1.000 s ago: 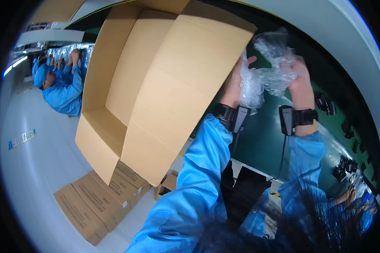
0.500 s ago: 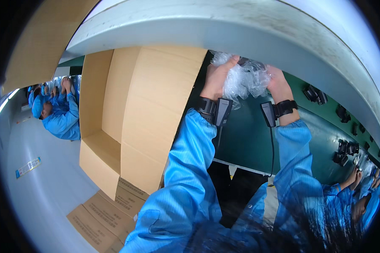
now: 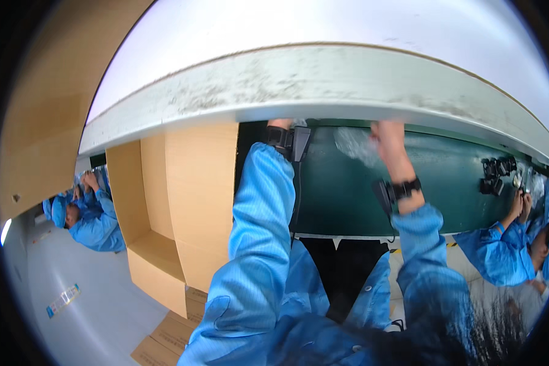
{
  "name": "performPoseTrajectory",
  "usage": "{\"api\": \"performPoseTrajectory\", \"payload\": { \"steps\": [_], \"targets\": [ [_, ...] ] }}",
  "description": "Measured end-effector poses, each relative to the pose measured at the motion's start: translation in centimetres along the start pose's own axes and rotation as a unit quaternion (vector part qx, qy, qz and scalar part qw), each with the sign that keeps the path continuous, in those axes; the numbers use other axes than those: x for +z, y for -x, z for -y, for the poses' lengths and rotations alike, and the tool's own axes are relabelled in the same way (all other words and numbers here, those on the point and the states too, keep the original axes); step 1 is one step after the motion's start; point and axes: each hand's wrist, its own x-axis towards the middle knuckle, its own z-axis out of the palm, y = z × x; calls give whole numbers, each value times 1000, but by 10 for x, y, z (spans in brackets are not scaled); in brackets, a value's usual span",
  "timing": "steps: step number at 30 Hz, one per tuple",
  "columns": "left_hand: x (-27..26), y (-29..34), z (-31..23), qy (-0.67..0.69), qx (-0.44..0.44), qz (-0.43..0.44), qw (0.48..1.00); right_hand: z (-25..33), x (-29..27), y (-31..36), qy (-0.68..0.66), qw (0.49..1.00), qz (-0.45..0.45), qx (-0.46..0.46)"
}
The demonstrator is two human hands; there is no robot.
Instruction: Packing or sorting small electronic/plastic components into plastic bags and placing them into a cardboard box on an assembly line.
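Observation:
My left hand [image 3: 280, 124] reaches under the pale overhead ledge, and only a bit of it by the wrist shows; its fingers are hidden. A scrap of clear plastic peeks out beside it. Lower down the right side of the ledge, my right hand [image 3: 390, 144] is partly visible, slightly blurred, with its fingers curled. Against those fingers hangs a crumpled clear plastic bag [image 3: 355, 145], which the hand seems to pinch at its edge. Both wrists wear black straps with small black boxes. Beneath them lies the dark green work surface [image 3: 341, 201].
The dirty-edged ledge [image 3: 323, 79] crosses above the bench. An open cardboard box [image 3: 201, 201] stands left of my left arm, with flat printed cartons [image 3: 168, 338] below. Black parts [image 3: 497, 174] lie at the right, near a co-worker's hands [image 3: 518, 206]. Another person [image 3: 94, 213] works far left.
My hands, which were together on the bunched plastic, are now apart. The left has gone under the ledge; the plastic beside the right hand is smaller. The view has shifted, showing more ledge.

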Motion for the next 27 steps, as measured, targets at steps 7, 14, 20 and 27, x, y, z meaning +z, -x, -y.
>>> {"api": "performPoseTrajectory", "payload": {
  "steps": [7,14,20,27],
  "targets": [
    [0,8,-59,-79,-10,180,980,-49,-114,177,11,985,-110,133],
    [-4,34,-129,-187,3,314,931,-71,-130,244,-57,971,-181,147],
    [6,191,-129,157,-230,232,932,3,-77,226,-298,945,-129,39],
    [13,293,-161,284,-200,321,881,74,-4,253,-392,918,-49,24]
  ]
}}
